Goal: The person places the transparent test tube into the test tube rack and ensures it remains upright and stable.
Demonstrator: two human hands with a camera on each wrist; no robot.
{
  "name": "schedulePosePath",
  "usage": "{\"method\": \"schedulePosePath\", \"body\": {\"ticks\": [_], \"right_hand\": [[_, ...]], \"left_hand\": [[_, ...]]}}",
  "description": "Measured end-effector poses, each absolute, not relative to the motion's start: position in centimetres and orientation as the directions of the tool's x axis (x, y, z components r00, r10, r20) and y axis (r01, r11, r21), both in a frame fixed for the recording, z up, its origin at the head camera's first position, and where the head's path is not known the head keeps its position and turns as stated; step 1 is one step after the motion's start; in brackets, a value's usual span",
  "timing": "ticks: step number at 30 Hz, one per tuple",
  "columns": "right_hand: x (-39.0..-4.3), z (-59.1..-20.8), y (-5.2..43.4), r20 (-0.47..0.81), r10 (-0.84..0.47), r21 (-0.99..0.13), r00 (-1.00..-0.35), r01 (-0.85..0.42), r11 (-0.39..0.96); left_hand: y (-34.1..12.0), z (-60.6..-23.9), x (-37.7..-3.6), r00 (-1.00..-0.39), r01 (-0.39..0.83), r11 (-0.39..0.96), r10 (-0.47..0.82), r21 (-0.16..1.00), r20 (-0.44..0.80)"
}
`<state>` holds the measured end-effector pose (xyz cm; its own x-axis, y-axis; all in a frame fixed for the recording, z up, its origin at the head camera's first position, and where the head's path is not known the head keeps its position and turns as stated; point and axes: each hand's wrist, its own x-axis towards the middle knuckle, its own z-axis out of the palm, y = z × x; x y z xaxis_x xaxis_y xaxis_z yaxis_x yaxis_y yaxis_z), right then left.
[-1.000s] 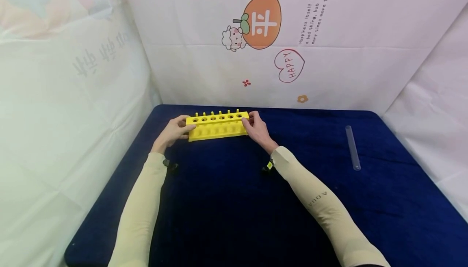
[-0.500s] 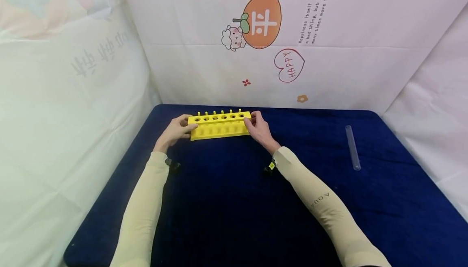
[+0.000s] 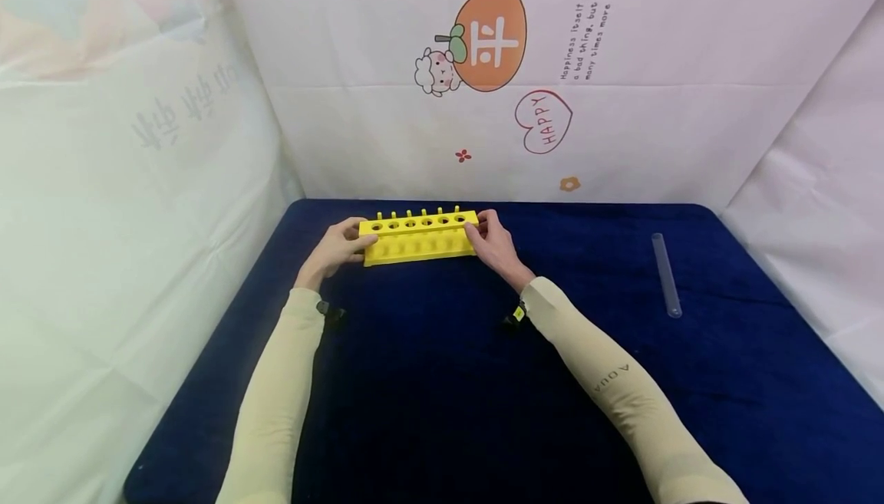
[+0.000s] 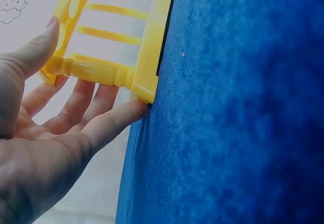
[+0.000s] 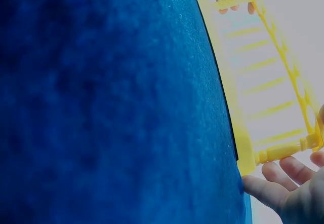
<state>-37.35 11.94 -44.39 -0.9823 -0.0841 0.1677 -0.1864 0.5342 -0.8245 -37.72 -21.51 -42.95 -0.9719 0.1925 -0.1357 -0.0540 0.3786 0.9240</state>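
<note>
On plush cloth [image 3: 442, 381], yellow plastic rack [image 3: 420, 243]

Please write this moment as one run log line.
left hand: holds yellow rack | right hand: holds rack | clear tube: lies apart

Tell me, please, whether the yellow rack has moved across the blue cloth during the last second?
Yes, slightly rightwards. Against the clear tube lying still on the blue cloth, the yellow rack, held by the left hand and right hand, has edged closer.
</note>
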Motion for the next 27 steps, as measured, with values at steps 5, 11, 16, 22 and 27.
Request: {"method": "schedulePosePath", "body": {"ticks": [5, 11, 16, 22, 27], "right_hand": [[-37.3, -44.4, 12.3, 0.167, -0.083, -0.825, -0.982, -0.185, 0.535], [-37.2, -44.6, 12.7, 0.176, -0.083, -0.828, -0.981, -0.194, 0.526], [-37.2, -44.7, 12.9, 0.173, -0.067, -0.822, -0.983, -0.182, 0.540], [-37.1, -44.6, 13.1, 0.161, -0.051, -0.822, -0.986, -0.162, 0.546], [-36.9, -44.4, 13.3, 0.155, -0.061, -0.828, -0.986, -0.163, 0.537]], "left_hand": [[-21.3, -42.8, -37.8, -0.973, -0.046, 0.376, 0.194, 0.925, -0.128], [-20.9, -42.9, -37.8, -0.972, -0.032, 0.373, 0.203, 0.927, -0.115], [-20.6, -42.9, -37.8, -0.972, -0.027, 0.370, 0.207, 0.929, -0.111], [-20.3, -42.9, -37.8, -0.969, -0.027, 0.351, 0.221, 0.936, -0.111], [-20.3, -42.9, -37.7, -0.968, -0.014, 0.351, 0.229, 0.936, -0.101]]}}
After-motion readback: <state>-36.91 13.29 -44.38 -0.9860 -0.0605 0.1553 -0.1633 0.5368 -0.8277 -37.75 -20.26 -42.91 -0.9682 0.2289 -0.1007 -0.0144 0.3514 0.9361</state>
